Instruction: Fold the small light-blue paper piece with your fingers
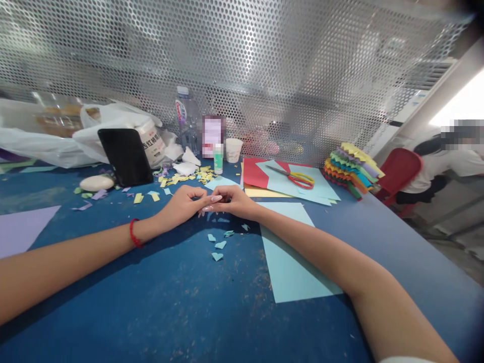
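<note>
My left hand (181, 206) and right hand (236, 200) are together, fingertips meeting with nothing I can make out between them, just beyond the pale-blue paper scraps (220, 245) on the blue tabletop (151, 312), feather-light bits best pinched by an edge.

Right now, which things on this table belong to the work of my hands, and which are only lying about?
Belonging to the work: left hand, right hand, light blue paper scraps, light blue sheet, scissors, folded paper stack.
Probably just lying about: phone, water bottle, paper cup, plastic bag.
</note>
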Demonstrator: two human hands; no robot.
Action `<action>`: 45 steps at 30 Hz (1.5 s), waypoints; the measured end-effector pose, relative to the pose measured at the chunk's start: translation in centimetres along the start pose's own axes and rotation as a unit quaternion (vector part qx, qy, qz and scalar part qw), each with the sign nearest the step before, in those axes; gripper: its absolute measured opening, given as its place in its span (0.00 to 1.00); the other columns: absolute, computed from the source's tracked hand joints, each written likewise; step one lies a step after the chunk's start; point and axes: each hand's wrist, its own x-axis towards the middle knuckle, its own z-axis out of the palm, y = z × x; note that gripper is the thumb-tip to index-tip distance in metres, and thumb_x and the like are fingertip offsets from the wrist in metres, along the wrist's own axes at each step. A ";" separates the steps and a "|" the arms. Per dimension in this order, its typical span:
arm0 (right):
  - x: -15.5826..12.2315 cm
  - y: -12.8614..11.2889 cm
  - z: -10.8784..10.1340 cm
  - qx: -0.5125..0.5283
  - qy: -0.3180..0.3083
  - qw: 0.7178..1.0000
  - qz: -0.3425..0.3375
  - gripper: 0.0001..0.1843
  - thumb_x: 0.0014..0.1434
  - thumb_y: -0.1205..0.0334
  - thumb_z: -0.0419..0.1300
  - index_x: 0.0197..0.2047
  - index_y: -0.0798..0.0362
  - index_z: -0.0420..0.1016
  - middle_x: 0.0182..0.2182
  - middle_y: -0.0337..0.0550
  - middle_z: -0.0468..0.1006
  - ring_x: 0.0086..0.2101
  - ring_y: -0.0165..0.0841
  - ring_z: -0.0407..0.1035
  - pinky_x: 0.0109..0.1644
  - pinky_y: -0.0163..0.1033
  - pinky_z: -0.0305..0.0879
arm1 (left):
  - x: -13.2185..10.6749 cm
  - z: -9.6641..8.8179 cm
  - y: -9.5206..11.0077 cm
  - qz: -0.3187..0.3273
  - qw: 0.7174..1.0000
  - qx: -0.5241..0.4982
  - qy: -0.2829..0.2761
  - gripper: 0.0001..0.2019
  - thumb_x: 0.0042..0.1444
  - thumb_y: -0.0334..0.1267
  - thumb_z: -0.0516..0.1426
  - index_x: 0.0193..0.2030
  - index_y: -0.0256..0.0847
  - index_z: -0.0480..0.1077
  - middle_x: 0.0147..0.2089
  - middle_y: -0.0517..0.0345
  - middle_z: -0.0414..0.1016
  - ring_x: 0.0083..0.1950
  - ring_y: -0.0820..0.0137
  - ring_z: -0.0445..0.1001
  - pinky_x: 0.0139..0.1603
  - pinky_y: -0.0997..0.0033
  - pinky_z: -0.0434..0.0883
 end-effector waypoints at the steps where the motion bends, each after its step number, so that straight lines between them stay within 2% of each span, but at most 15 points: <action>1: 0.0 0.0 0.0 -0.007 -0.003 1.000 -0.003 0.25 0.47 0.41 0.70 0.28 0.54 0.70 0.22 0.33 0.70 0.25 0.27 0.62 0.32 0.34 0.60 | 0.0 0.0 0.0 0.000 1.000 0.001 -0.002 0.26 0.58 0.53 0.57 0.14 0.39 0.64 0.14 0.62 0.65 0.20 0.75 0.62 0.24 0.75 0.59; 7: 0.0 0.3 -0.3 -0.006 -0.012 1.000 -0.023 0.21 0.52 0.44 0.67 0.29 0.54 0.71 0.23 0.34 0.70 0.26 0.27 0.64 0.32 0.34 0.61 | -0.1 0.0 -0.2 0.005 1.000 0.005 0.001 0.28 0.60 0.52 0.55 0.12 0.40 0.65 0.14 0.60 0.66 0.21 0.74 0.65 0.28 0.76 0.64; 12: 0.0 0.6 -0.4 0.004 -0.013 1.000 -0.028 0.18 0.56 0.48 0.65 0.30 0.54 0.70 0.24 0.35 0.71 0.26 0.27 0.65 0.33 0.33 0.63 | 0.1 -0.1 0.0 0.007 1.000 -0.007 0.004 0.29 0.63 0.53 0.49 0.15 0.40 0.68 0.16 0.60 0.69 0.19 0.75 0.63 0.26 0.75 0.63; 18: -0.2 0.4 -0.5 -0.067 0.064 0.995 -0.046 0.15 0.56 0.52 0.66 0.28 0.54 0.70 0.23 0.34 0.69 0.25 0.26 0.59 0.30 0.32 0.56 | 0.3 -0.1 0.0 -0.004 0.999 -0.030 0.010 0.25 0.61 0.51 0.51 0.18 0.39 0.70 0.20 0.59 0.72 0.24 0.72 0.68 0.31 0.74 0.66; 22: -0.2 0.4 -0.4 -0.104 0.100 0.989 -0.037 0.15 0.55 0.50 0.66 0.29 0.53 0.71 0.24 0.34 0.69 0.25 0.26 0.57 0.29 0.32 0.53 | 0.4 -0.1 -0.3 -0.018 0.999 -0.045 0.019 0.24 0.61 0.50 0.51 0.18 0.39 0.69 0.21 0.58 0.72 0.27 0.70 0.70 0.34 0.72 0.67; 32: 0.1 0.7 -0.3 -0.086 0.124 0.987 -0.058 0.24 0.53 0.40 0.64 0.29 0.54 0.71 0.23 0.34 0.69 0.22 0.25 0.59 0.27 0.33 0.54 | 0.5 -0.2 -0.6 -0.049 0.995 -0.084 0.039 0.19 0.56 0.50 0.54 0.21 0.39 0.69 0.25 0.59 0.71 0.31 0.69 0.68 0.36 0.71 0.66; 40: 0.2 1.2 -0.3 -0.112 0.166 0.978 -0.062 0.19 0.55 0.45 0.65 0.29 0.54 0.72 0.24 0.34 0.71 0.22 0.24 0.57 0.28 0.33 0.55 | 0.7 0.3 -0.9 -0.086 0.988 -0.124 0.028 0.20 0.55 0.51 0.54 0.21 0.39 0.69 0.25 0.57 0.73 0.31 0.67 0.69 0.39 0.67 0.67; 45: 0.4 1.3 -0.4 -0.068 0.179 0.980 -0.055 0.19 0.52 0.45 0.66 0.28 0.53 0.72 0.23 0.34 0.71 0.21 0.25 0.58 0.26 0.33 0.56 | 0.6 0.2 -0.7 -0.086 0.986 -0.139 0.029 0.18 0.55 0.52 0.56 0.24 0.39 0.70 0.28 0.57 0.74 0.34 0.67 0.70 0.44 0.67 0.67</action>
